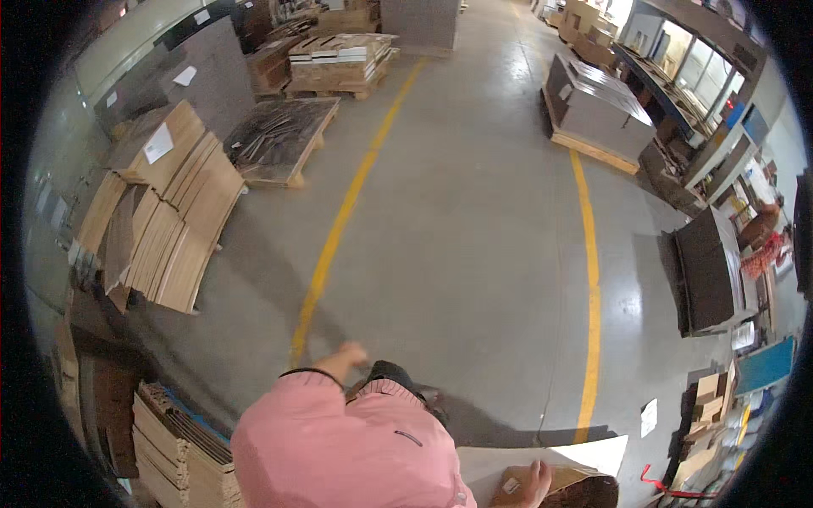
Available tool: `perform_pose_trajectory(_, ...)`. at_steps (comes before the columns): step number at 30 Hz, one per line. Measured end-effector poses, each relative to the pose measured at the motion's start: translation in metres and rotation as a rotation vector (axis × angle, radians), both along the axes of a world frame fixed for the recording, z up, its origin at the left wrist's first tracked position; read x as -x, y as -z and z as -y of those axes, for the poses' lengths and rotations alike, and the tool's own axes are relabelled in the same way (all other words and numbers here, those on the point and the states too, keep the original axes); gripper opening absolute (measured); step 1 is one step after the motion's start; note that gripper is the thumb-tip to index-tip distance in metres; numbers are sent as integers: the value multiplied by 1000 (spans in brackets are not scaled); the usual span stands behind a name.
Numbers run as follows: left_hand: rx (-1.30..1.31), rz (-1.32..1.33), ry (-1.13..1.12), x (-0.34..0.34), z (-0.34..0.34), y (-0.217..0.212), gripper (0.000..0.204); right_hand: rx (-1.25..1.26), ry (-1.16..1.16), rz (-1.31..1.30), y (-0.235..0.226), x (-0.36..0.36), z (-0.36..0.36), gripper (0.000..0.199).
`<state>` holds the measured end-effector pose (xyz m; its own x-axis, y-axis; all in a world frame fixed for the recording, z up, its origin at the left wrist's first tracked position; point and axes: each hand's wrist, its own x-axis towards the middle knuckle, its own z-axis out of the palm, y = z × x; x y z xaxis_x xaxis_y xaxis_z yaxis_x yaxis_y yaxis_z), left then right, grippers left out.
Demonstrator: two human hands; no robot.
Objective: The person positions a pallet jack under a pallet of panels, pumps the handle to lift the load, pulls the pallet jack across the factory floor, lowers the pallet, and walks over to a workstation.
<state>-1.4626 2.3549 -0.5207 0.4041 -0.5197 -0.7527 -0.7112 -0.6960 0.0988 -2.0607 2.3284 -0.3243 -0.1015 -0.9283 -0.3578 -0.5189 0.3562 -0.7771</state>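
In front of my body, my left hand [349, 354] hangs over the grey floor beside my dark shoe [391, 372]. It touches nothing visible, and blur hides how its fingers are set. My right hand [535, 484] lies low at the lower edge with its fingers stretched out, resting against a brown cardboard piece [513, 486] with a small pale label. A dark brown rounded surface [586, 493] adjoins the cardboard. Behind these, a white flat sheet [597, 454] reaches out to the right. Pink sleeves cover both arms; the cardboard's lower part is cut off.
Yellow lines [366, 165] [592, 296] run along both sides of the grey aisle. Stacked boards [182, 212] and a pallet [292, 127] stand left. Grey-wrapped panels [601, 110] sit on a far-right pallet. A dark panel stack [707, 275] and cardboard scraps [703, 423] lie right.
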Motion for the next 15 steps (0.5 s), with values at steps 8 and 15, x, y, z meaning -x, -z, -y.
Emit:
perform_pose_trajectory(8, -197, -106, 81, 25, -36, 79, 48, 110, -41, 104, -35, -26, 231, 46)
perform_pose_trajectory(15, -76, -302, 152, 207, 325, 62, 48, -311, 676, 495, 314, 201, 272, 32)
